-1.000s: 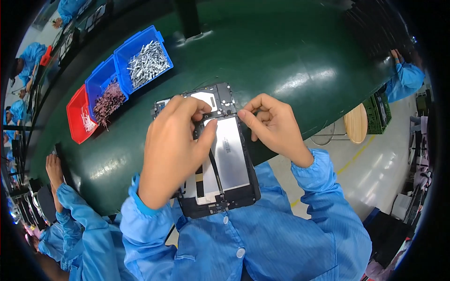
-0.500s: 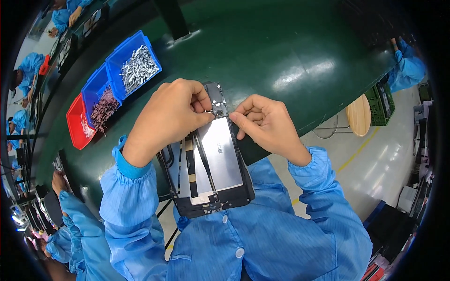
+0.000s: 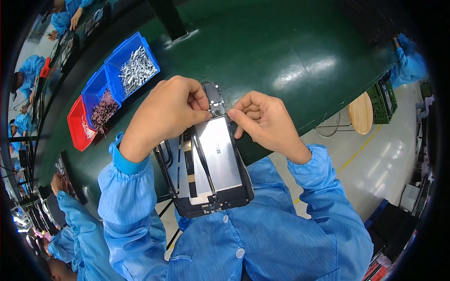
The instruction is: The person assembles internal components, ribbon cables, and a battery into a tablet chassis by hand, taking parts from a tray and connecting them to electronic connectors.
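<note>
An opened tablet-like device [image 3: 220, 154] with a black frame, a silver metal plate and dark ribbon cables rests tilted at the table's near edge, partly over my lap. My left hand [image 3: 161, 112] reaches across its upper left side. Its thumb and fingers are pinched together beside a small round part near the top; what they grip is too small to make out. At the device's upper right edge my right hand [image 3: 265, 122] pinches with thumb and forefinger, the other fingers curled. A thin dark line runs near those fingertips, but I cannot tell what it is.
Left on the green table [image 3: 253, 51] stand a blue bin of silvery pieces [image 3: 151, 51], a blue bin of reddish-brown pieces [image 3: 85, 91] and a red bin of white pieces [image 3: 76, 124]. A black post [image 3: 166, 18] rises behind. A co-worker's sleeve [image 3: 79, 215] is at left; a wooden stool [image 3: 361, 112] stands right.
The view has shifted slightly. Both hands stay at the upper end of the device, their pinching fingers moved only a little.
</note>
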A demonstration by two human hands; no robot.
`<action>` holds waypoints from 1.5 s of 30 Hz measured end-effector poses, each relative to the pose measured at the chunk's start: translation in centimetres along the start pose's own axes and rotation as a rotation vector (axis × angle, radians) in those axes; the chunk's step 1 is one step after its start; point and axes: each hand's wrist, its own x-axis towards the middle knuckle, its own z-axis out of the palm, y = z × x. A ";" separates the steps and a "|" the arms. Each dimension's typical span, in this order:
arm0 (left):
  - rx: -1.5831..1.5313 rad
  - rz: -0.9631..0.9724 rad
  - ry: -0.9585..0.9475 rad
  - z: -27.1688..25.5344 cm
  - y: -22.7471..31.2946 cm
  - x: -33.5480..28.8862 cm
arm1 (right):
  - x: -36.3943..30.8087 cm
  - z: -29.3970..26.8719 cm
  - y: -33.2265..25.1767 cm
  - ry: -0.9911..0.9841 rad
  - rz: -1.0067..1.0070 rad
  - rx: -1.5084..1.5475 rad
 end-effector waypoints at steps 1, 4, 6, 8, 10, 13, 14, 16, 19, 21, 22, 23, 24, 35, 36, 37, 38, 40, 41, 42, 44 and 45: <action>-0.001 -0.001 0.001 0.0 0.0 0.0 | 0.0 0.0 0.0 0.001 0.006 0.002; -0.003 0.007 0.014 0.0 -0.2 0.2 | 0.1 -0.1 -0.1 -0.005 0.022 -0.006; 0.018 0.033 0.018 0.0 -0.2 0.2 | 0.0 -0.1 -0.5 -0.001 0.039 0.011; 0.036 0.035 0.019 0.0 -0.1 0.4 | 0.0 -0.1 -0.7 0.001 0.055 0.027; 0.053 0.036 0.022 -0.2 0.2 0.4 | 0.1 -0.1 -0.7 -0.001 0.067 0.042; 0.110 0.052 0.033 -0.4 0.8 0.5 | 0.1 0.0 -0.7 -0.002 0.075 0.052; 0.171 0.084 0.047 -0.3 0.9 0.6 | 0.1 -0.1 -0.6 -0.007 0.077 0.049; 0.229 0.111 0.068 -0.1 1.1 0.5 | 0.1 -0.1 -0.4 -0.010 0.114 0.021; 0.370 0.209 0.160 0.3 1.1 0.4 | 0.2 0.0 -0.7 0.029 0.106 0.060; 0.370 0.261 0.166 0.5 0.9 0.6 | 0.3 0.0 -0.3 0.046 0.051 0.033; 0.372 0.260 0.171 0.7 0.5 0.4 | 0.3 -0.1 -0.2 0.071 0.000 0.009; 0.309 0.307 0.199 0.8 0.1 0.1 | 0.6 -0.3 -0.3 0.071 -0.005 0.009; 0.247 0.360 0.219 1.0 -0.5 -0.1 | 0.8 -0.5 -0.3 0.085 -0.072 -0.100; -0.105 0.314 0.184 1.7 -2.7 -0.4 | 0.9 0.0 0.2 0.111 -0.050 0.037; -0.111 0.315 0.182 1.7 -2.8 -0.5 | 0.8 0.0 0.7 0.112 -0.045 0.033; -0.105 0.301 0.182 1.5 -2.7 -0.6 | 0.7 0.0 1.2 0.077 -0.078 -0.018; -0.098 0.287 0.181 1.4 -2.7 -0.6 | 0.6 0.0 1.4 0.042 -0.112 -0.069; -0.091 0.290 0.184 1.6 -2.9 -0.5 | 0.9 0.3 0.9 0.038 -0.093 -0.058; -0.088 0.303 0.196 1.6 -3.1 -0.5 | 1.3 0.2 0.9 0.016 -0.075 -0.046; -0.084 0.316 0.211 1.7 -3.1 -0.4 | 1.7 0.2 0.8 -0.008 -0.060 -0.034; -0.088 0.318 0.212 1.7 -3.1 -0.4 | 2.6 0.1 0.5 -0.041 -0.037 -0.029; -0.090 0.317 0.216 1.8 -3.1 -0.5 | 2.9 0.1 0.2 -0.078 -0.016 -0.023</action>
